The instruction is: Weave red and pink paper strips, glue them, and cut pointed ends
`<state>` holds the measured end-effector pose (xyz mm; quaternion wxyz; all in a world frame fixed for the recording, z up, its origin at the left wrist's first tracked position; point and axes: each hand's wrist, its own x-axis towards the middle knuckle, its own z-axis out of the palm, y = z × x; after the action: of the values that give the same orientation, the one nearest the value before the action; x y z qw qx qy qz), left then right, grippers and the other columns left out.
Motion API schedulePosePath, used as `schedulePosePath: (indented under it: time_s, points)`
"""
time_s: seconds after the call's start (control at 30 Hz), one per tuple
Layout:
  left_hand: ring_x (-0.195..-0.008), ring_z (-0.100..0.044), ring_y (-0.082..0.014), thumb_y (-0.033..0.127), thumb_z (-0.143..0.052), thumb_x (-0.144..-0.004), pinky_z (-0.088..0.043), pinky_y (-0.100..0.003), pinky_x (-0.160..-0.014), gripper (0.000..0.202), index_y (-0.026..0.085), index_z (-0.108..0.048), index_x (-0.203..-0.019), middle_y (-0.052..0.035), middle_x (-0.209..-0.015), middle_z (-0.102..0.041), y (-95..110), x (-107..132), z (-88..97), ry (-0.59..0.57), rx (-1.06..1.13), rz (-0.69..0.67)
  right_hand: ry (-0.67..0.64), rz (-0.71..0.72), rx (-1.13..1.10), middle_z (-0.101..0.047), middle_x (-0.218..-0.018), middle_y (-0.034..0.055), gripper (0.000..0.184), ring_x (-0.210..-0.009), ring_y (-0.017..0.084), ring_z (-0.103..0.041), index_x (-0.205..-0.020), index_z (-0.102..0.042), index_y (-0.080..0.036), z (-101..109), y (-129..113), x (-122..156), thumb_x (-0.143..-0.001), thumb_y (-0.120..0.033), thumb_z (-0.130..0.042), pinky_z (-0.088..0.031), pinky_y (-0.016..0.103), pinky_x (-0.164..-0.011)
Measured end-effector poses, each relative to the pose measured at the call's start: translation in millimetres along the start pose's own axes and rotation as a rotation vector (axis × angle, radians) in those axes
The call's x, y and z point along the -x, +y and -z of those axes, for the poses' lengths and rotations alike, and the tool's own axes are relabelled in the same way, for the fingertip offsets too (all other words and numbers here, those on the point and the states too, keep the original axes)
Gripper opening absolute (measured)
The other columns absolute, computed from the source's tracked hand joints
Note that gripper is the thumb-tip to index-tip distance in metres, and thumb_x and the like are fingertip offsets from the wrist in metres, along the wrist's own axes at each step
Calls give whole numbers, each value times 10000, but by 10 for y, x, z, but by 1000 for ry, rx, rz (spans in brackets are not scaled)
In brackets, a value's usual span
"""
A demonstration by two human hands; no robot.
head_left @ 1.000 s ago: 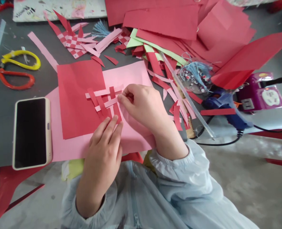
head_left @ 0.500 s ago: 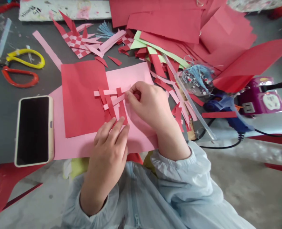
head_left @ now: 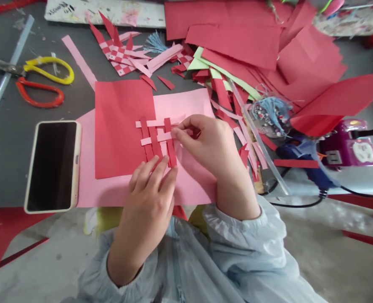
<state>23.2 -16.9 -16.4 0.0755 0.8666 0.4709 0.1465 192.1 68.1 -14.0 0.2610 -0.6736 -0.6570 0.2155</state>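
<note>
The step in hand appeared to be strip weaving: at frame centre, the right hand pinched the lower pink strip, interlaced with red strips, between thumb and forefinger. The left hand, fingers slightly apart, lay over the red strips' lower ends. The next move seemingly called for steady strips. The dark table bore scissors at upper left; grey floor showed at lower right.

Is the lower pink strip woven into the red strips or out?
In: the lower pink strip passes under the middle red strip, over both outer red strips.
</note>
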Motion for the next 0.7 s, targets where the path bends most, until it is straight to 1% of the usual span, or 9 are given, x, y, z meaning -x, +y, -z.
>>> schedulePosePath:
  time_s: [0.07, 0.17, 0.27, 0.4, 0.53, 0.7]
  points:
    - [-1357, -540, -325, 74, -537, -924, -475, -524, -1141, 398, 111, -610, -1313, -134, -1436, -615, -10, -1, 2, -11, 7, 0, 9, 31, 41, -692, -770, 37, 92, -698, 173, -605, -860, -694, -187, 47, 16, 13, -849, -248, -625, -432, 312, -678]
    - [-1364, -530, -328, 79, -542, -926, -480, -522, -1137, 395, 111, -605, -1315, -134, -1445, -606, -18, -6, 7, -19, 13, -7, 60, 105, 170, -699, -889, 78, 153, -833, 225, -630, -936, -739, -186, 133, 50, 37, -840, -188, -620, -463, 369, -776]
    - [-1357, -530, -333, 83, -553, -923, -487, -530, -1127, 399, 110, -599, -1319, -140, -1445, -603, -23, -6, 11, -18, 15, -13, 32, 144, 239, -693, -927, 88, 188, -887, 251, -633, -978, -763, -189, 189, 73, 55, -830, -177, -649, -472, 404, -831]
    - [-1351, -536, -336, 80, -557, -919, -493, -536, -1119, 402, 110, -599, -1318, -146, -1438, -608, -27, -2, 11, -16, 17, -15, -39, 183, 248, -694, -938, 86, 192, -910, 260, -617, -999, -774, -188, 181, 86, 54, -822, -196, -702, -465, 403, -830]
    - [-1339, -548, -336, 84, -553, -919, -496, -532, -1117, 395, 108, -606, -1310, -146, -1424, -619, -30, 1, 7, -7, 11, -17, -30, 258, 233, -682, -952, 87, 171, -902, 247, -582, -993, -773, -202, 131, 113, 32, -865, -183, -662, -454, 391, -808]
    - [-1333, -555, -335, 82, -547, -920, -501, -527, -1115, 390, 106, -613, -1304, -144, -1417, -624, -34, -1, -4, 0, 5, -17, -36, 335, 266, -676, -957, 111, 150, -942, 256, -559, -940, -762, -167, 94, 141, 14, -916, -178, -614, -451, 379, -790]
